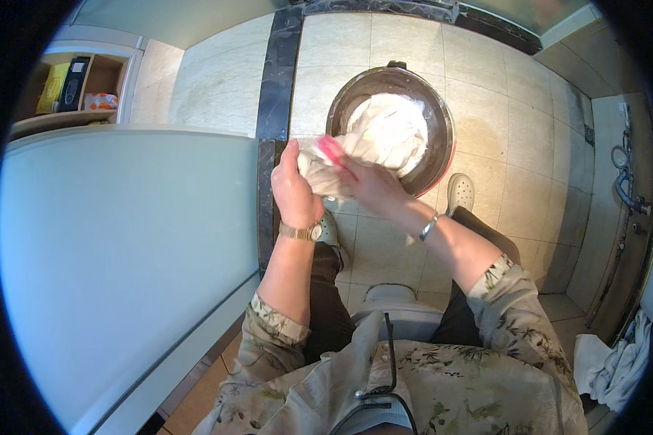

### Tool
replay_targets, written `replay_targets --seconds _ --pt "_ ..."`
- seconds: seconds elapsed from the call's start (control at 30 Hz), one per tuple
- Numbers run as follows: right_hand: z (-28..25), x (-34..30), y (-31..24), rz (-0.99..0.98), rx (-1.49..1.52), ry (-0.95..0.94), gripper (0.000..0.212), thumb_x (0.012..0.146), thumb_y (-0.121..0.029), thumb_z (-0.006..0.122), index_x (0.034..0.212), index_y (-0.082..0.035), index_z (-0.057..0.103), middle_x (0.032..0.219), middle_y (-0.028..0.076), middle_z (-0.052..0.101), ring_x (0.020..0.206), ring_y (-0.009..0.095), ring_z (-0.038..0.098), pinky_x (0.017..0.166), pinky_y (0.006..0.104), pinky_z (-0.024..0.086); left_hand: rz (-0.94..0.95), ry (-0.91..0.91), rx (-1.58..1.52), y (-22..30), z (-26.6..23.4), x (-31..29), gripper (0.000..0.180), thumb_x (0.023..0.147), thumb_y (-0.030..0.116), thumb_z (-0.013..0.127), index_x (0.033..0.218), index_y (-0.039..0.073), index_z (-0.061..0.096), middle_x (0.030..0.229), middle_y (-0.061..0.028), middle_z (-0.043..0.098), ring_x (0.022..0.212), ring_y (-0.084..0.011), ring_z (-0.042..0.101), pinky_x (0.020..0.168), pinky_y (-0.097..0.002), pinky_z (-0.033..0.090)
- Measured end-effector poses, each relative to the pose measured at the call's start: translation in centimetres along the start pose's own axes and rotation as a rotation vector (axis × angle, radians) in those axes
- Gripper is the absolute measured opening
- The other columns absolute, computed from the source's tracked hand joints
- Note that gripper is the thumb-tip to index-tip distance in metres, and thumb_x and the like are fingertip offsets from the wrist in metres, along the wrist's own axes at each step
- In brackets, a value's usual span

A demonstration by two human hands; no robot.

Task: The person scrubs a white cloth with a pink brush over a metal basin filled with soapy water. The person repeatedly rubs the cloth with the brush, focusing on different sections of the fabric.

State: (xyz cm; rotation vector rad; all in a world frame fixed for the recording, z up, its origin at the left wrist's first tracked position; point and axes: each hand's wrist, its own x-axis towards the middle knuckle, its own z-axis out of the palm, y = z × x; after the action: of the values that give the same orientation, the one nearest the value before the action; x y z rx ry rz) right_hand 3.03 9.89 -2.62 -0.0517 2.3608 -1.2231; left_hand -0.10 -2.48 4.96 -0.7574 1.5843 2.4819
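Note:
A pale wet garment or cloth (392, 130) lies bunched in a round dark basin (440, 123) on the floor. One end of the cloth is drawn over the basin's near left rim. My left hand (296, 192) is closed on that end, its thumb pointing up. In my right hand (379, 190) is a pink scrubbing brush (331, 150), pressed against the cloth beside my left hand. Motion blurs the brush, so its bristles cannot be made out. The part of the cloth under my right hand is hidden.
A frosted glass panel (130, 254) stands close on my left, beside a dark stone strip (272, 87). A shelf (98, 116) with boxes is beyond it. Pipes and a hose (622, 188) run along the right wall. Crumpled cloth (620, 362) lies at lower right.

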Motion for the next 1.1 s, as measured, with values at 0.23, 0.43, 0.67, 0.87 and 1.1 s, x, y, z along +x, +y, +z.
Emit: replay_targets --seconds 0.23,0.43,0.67,0.87,1.1 --pt "-1.0 -0.7 -1.3 -0.035 0.024 0.229 0.037 0.095 -0.02 0.034 0.132 -0.018 0.033 0.073 0.014 0.062 0.054 0.027 0.06 0.053 0.0319 0.055 0.232 -0.183 0.349 -0.5 -2.0 0.8 0.024 0.091 0.015 0.046 0.094 -0.006 0.058 0.081 -0.0078 0.061 0.073 -0.0145 0.059 0.064 -0.0281 0.046" --pt "-0.7 -0.1 4.0 0.037 -0.117 0.14 0.066 0.081 -0.006 0.049 0.139 -0.011 0.018 0.077 0.021 0.061 0.073 0.035 0.061 0.065 0.0397 0.049 0.582 -0.327 0.637 0.3 -3.1 -0.3 0.013 0.084 0.005 0.055 0.09 -0.006 0.06 0.075 -0.0046 0.061 0.063 -0.012 0.054 0.058 -0.026 0.043" --pt "1.7 1.4 8.2 -0.092 0.476 0.094 0.022 0.072 -0.001 0.056 0.094 0.002 0.061 0.075 0.004 0.062 0.068 0.013 0.055 0.062 0.0284 0.048 0.26 -0.426 0.458 -0.4 -1.3 -2.5 0.011 0.078 0.007 0.064 0.075 -0.003 0.063 0.067 -0.0012 0.059 0.06 -0.0066 0.05 0.056 -0.0193 0.038" --pt "-4.1 2.5 3.7 0.076 0.661 0.656 0.023 0.077 -0.001 0.054 0.099 0.001 0.06 0.079 0.008 0.063 0.064 0.013 0.057 0.058 0.0248 0.047 0.459 -0.179 0.168 1.6 -2.1 -1.1 0.01 0.082 0.008 0.06 0.076 0.001 0.062 0.072 -0.0053 0.061 0.061 -0.0091 0.054 0.056 -0.0225 0.043" --pt "-4.0 1.2 7.6 0.394 0.121 0.258 0.039 0.075 -0.02 0.065 0.104 0.002 0.055 0.088 0.013 0.064 0.081 0.018 0.06 0.071 0.0285 0.047 0.038 0.016 0.264 0.8 -3.4 3.5 0.017 0.085 0.011 0.058 0.088 -0.006 0.06 0.086 -0.0105 0.063 0.074 -0.0168 0.06 0.066 -0.0274 0.048"
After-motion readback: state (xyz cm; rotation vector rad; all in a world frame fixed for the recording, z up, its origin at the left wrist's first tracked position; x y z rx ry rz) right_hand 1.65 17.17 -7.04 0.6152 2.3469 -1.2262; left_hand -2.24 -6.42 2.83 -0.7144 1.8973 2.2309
